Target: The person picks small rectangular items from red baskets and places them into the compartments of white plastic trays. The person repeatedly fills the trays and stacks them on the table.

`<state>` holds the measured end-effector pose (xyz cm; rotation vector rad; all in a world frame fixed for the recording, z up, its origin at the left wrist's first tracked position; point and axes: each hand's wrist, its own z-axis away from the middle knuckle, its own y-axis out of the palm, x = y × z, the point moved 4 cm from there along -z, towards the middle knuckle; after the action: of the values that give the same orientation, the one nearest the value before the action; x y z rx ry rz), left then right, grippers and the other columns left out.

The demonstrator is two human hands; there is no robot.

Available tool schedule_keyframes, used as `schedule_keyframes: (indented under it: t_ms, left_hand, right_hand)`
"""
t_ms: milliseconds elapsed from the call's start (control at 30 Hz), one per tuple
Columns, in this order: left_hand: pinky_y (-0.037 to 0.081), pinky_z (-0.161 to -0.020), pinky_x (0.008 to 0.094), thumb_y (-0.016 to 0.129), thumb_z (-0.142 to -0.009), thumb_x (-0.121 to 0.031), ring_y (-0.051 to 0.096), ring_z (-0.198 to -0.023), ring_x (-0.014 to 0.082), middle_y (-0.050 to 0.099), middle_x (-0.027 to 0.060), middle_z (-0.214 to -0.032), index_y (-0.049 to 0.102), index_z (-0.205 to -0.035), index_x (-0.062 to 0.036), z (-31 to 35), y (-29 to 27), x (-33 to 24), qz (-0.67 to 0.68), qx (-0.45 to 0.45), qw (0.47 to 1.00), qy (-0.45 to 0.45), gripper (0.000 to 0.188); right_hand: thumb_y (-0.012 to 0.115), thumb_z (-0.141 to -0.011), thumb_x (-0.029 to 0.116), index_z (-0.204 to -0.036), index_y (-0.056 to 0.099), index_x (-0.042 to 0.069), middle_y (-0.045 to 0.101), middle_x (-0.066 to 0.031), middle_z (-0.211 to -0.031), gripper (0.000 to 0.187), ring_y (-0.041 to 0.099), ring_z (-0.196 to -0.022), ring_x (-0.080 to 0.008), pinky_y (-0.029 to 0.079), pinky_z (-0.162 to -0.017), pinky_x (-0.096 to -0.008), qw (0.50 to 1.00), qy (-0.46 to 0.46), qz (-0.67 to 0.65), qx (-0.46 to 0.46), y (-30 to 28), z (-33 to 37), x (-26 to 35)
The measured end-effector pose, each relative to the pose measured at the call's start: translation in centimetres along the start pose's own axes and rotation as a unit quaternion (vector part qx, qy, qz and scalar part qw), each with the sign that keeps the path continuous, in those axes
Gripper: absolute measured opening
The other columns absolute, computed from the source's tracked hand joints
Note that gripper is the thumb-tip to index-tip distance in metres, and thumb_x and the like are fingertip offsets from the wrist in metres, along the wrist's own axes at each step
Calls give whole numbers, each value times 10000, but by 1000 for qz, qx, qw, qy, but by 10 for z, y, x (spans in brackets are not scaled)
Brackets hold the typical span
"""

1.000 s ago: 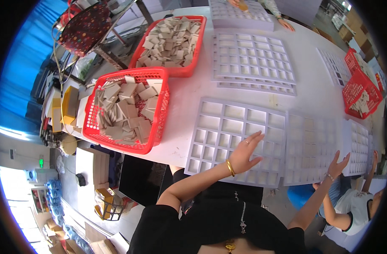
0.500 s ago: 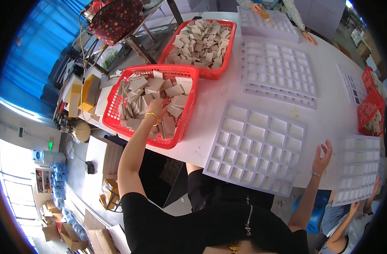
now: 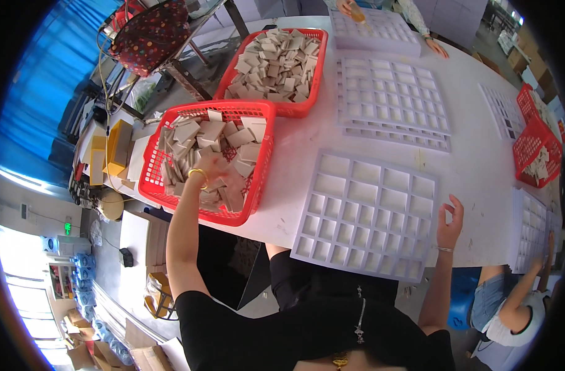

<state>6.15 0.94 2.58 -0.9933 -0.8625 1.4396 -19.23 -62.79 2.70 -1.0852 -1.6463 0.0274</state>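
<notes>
My left hand [image 3: 213,169], with a gold bangle at the wrist, is down among flat grey-white tiles [image 3: 213,131] in the nearer red plastic basket [image 3: 267,154]. Motion smears its fingers, so whether they grip a tile does not show. In front of me a white compartment tray [image 3: 293,238] lies at a slant, its near edge by my lap. It is divided into large and small rectangular cells. My right hand [image 3: 449,224] hovers just beyond the tray's right edge, fingers loosely curved and apart, holding nothing.
Another red basket [image 3: 322,74] of smaller tiles stands behind the first. Stacked white trays [image 3: 394,99] lie farther back, near a co-worker's hands [image 3: 436,47]. At the right are red baskets [image 3: 530,151] and another person holding an upright tray [image 3: 528,229].
My left hand has shifted slightly toward the near side of the basket and is more blurred. The right hand's fingers have curled a little. The person at the right has turned their tray.
</notes>
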Motion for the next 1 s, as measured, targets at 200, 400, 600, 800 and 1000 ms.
schedule_keyframes:
  t_ms: [200, 400, 600, 800, 1000]
  left_hand:
    - [496, -729, 289, 733, -747, -196, 613, -838, 163, 645, 92, -904, 581, -1091, -41, 67, -74, -34, 360, -285, 883, 95, 407]
    - [459, -708, 240, 680, -796, -60, 522, -814, 96, 549, 25, -910, 500, -1093, -37, 115, -25, -185, 464, -197, 814, 290, 348]
    - [471, -771, 261, 552, -916, -113, 544, -914, 113, 546, 63, -1071, 438, -1227, -54, 131, 62, -276, 583, 34, 760, 285, 336]
    - [522, -862, 373, 469, -969, -321, 568, -1065, 221, 555, 95, -1168, 412, -1263, -89, 138, 102, -299, 787, 347, 499, 106, 379]
    - [511, -881, 375, 572, -925, -216, 554, -1088, 230, 542, 112, -1220, 437, -1208, -102, 127, 99, -309, 792, 334, 491, 141, 334]
  right_hand:
    - [613, -834, 59, -1129, 585, 51, 619, -60, -1009, 297, 593, -821, -131, 474, -773, -280, 989, 5, -79, 124, 63, 15, 30]
    - [646, -836, 75, -1270, 470, 66, 591, -38, -1009, 469, 556, -710, -54, 435, -580, -175, 880, 92, -375, 278, 126, 39, 133]
    - [635, -861, 97, -1158, 516, 28, 598, -41, -943, 327, 570, -728, -47, 472, -616, -195, 884, 84, -384, 252, 136, 33, 125]
    - [638, -863, 101, -1120, 522, 15, 608, -36, -905, 295, 573, -749, -50, 483, -627, -206, 915, 105, -346, 177, 118, 29, 85]
    - [611, -875, 91, -1162, 526, 29, 594, -29, -907, 306, 558, -710, -48, 471, -592, -209, 932, 110, -317, 141, 120, 26, 64]
